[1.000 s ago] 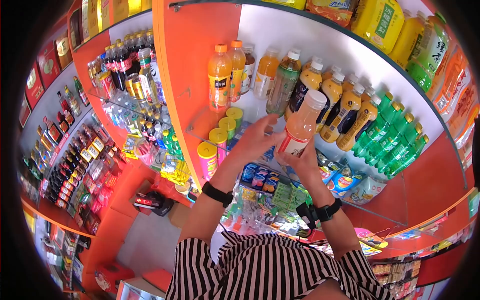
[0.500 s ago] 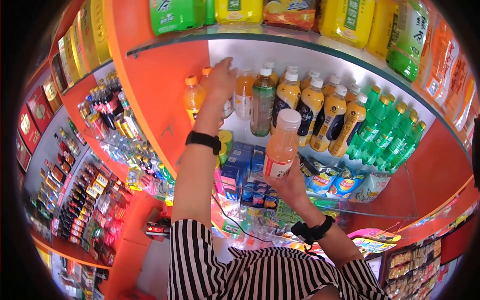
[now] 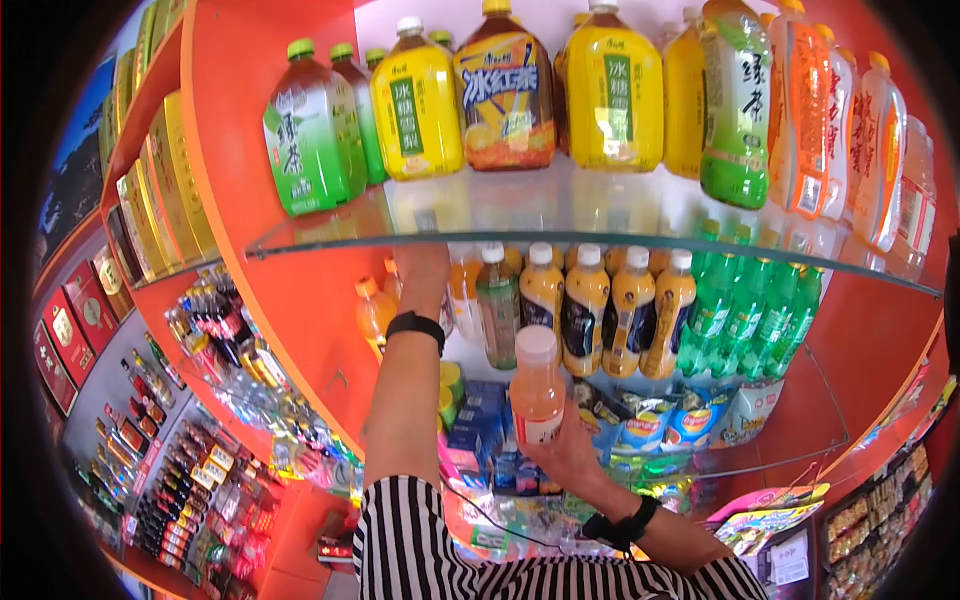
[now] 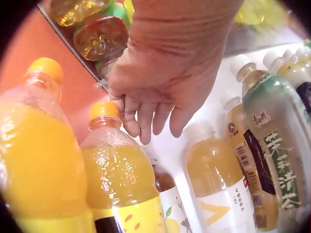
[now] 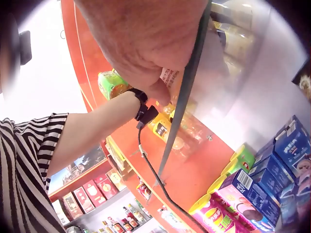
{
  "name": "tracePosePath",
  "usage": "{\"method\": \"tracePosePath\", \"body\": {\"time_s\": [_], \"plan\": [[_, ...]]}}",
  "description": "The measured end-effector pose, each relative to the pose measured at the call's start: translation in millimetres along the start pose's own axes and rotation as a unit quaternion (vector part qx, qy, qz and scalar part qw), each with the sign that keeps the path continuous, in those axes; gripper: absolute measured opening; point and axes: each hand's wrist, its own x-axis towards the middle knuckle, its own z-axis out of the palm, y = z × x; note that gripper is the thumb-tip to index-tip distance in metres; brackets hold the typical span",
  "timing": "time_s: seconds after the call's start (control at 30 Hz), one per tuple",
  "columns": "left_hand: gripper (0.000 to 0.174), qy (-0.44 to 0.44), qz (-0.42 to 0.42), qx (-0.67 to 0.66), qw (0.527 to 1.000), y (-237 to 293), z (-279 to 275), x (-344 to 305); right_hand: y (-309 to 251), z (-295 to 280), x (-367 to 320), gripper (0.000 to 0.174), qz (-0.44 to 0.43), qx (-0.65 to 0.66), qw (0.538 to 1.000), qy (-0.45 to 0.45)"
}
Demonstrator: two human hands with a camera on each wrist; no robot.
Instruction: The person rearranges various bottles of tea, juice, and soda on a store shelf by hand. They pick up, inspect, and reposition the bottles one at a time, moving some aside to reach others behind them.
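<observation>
My right hand (image 3: 570, 448) grips a pink juice bottle (image 3: 537, 390) with a white cap by its lower part, upright before the shelf. In the right wrist view that hand (image 5: 153, 41) hides most of the bottle; a bit of red lettering shows below it. My left hand (image 3: 423, 268) reaches in under the upper glass shelf. Seen from the left wrist, this hand (image 4: 163, 87) hangs with fingers relaxed downward, beside an orange-capped juice bottle (image 4: 124, 165). Just below the fingertips stands a smaller brownish bottle (image 4: 167, 189), its top partly hidden; a pale orange drink bottle (image 4: 216, 167) stands to its right.
The glass shelf edge (image 3: 600, 240) runs above my hands and carries large tea bottles (image 3: 415, 105). Yellow-brown bottles (image 3: 585, 310) and green bottles (image 3: 745, 315) line the shelf behind. Snack bags (image 3: 640, 420) and blue boxes (image 3: 475, 420) sit lower. A cable (image 5: 160, 182) hangs from my left wrist.
My left hand has left the pink bottle and moved up and left to the shelf's orange bottles. The right hand keeps the bottle, now lower in view. The head view has tilted upward.
</observation>
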Motion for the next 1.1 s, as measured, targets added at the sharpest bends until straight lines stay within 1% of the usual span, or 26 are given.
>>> {"method": "tracePosePath", "body": {"time_s": [0.03, 0.07, 0.1, 0.17, 0.2, 0.3, 0.33, 0.37, 0.43, 0.5, 0.57, 0.6, 0.63, 0.7, 0.73, 0.77, 0.83, 0.87, 0.9, 0.93, 0.97, 1.0, 1.03, 1.07, 1.1], "plan": [[0.044, 0.012, -0.04, -0.1, 0.994, 1, 1, 1, 1, 0, 0, 0.066, 0.001, -0.009, 1.0, -0.004], [0.046, 0.021, -0.08, -0.201, 0.976, 1, 3, 1, 1, -1, 0, 0.065, 0.003, -0.02, 1.0, -0.01], [0.046, 0.028, -0.079, -0.203, 0.976, 1, 9, 2, 0, -2, 0, 0.065, -0.004, -0.021, 1.0, -0.008], [0.041, 0.038, -0.129, -0.325, 0.936, -2, 20, 2, -2, -2, -1, 0.065, 0.016, -0.009, 1.0, -0.016], [0.041, 0.042, -0.129, -0.325, 0.936, -3, 18, 0, -2, -1, -1, 0.065, 0.011, -0.024, 1.0, -0.011], [0.042, 0.056, -0.208, -0.409, 0.886, 11, -7, -6, -2, -1, -1, 0.067, 0.006, -0.033, 0.999, -0.01], [0.046, 0.059, -0.18, -0.377, 0.907, 9, -8, -7, -2, -1, -2, 0.067, 0.004, -0.036, 0.999, -0.005], [0.046, 0.062, -0.176, -0.381, 0.905, 3, -5, -7, -1, -1, -1, 0.068, 0.003, -0.038, 0.999, -0.013], [0.047, 0.042, -0.146, -0.32, 0.935, -18, 28, -1, 1, -1, -1, 0.069, 0.003, -0.043, 0.999, -0.009], [0.048, 0.019, -0.112, -0.258, 0.959, -33, 69, 7, 7, 1, -1, 0.071, 0.006, -0.006, 1.0, -0.026], [0.049, -0.002, -0.076, -0.193, 0.978, -28, 89, 16, 9, 1, -1, 0.073, 0.021, 0.001, 1.0, -0.022], [0.047, -0.055, -0.121, -0.254, 0.958, -12, 45, 10, 9, 1, -1, 0.074, 0.012, 0.002, 1.0, -0.027], [0.047, -0.057, -0.117, -0.256, 0.958, -6, 38, 9, 9, 1, -2, 0.074, 0.001, 0.004, 0.999, -0.034], [0.046, -0.048, -0.103, -0.177, 0.978, 0, 38, 6, 2, -1, -3, 0.074, 0.001, 0.005, 0.999, -0.038], [0.046, -0.018, -0.076, -0.185, 0.98, -1, 41, 8, -1, -3, -3, 0.075, 0.0, 0.007, 0.999, -0.045], [0.046, -0.025, -0.076, -0.186, 0.979, -6, 44, 11, 1, -2, -2, 0.075, 0.006, 0.007, 0.999, -0.046], [0.048, -0.021, 0.001, -0.131, 0.991, -11, 40, 14, 6, 1, -3, 0.074, -0.01, 0.018, 0.999, -0.028], [0.05, -0.026, 0.015, -0.07, 0.997, -12, 38, 14, 4, 0, -4, 0.074, -0.002, 0.006, 1.0, -0.024], [0.048, -0.034, -0.007, -0.064, 0.997, -13, 34, 14, 3, -1, -3, 0.074, 0.008, 0.007, 0.999, -0.034], [0.05, -0.09, -0.03, -0.05, 0.994, -11, 22, 16, 3, -1, -2, 0.074, -0.001, 0.002, 1.0, -0.027], [0.05, -0.088, -0.02, -0.028, 0.996, -15, 24, 18, 4, 1, -3, 0.074, -0.011, -0.003, 1.0, -0.021], [0.052, -0.064, -0.018, -0.039, 0.997, -17, 16, 16, 12, 6, -1, 0.073, -0.044, -0.014, 0.999, -0.002], [0.046, -0.081, -0.043, -0.069, 0.993, -9, -13, 10, 10, 6, -3, 0.073, -0.035, -0.012, 0.999, -0.014], [0.041, -0.058, -0.005, -0.071, 0.996, -19, -1, 15, 5, 4, -2, 0.071, -0.034, -0.014, 0.999, -0.015], [0.042, -0.117, 0.042, -0.062, 0.99, -27, -3, 24, 2, 2, 0, 0.069, -0.035, -0.016, 0.999, -0.014]]}}
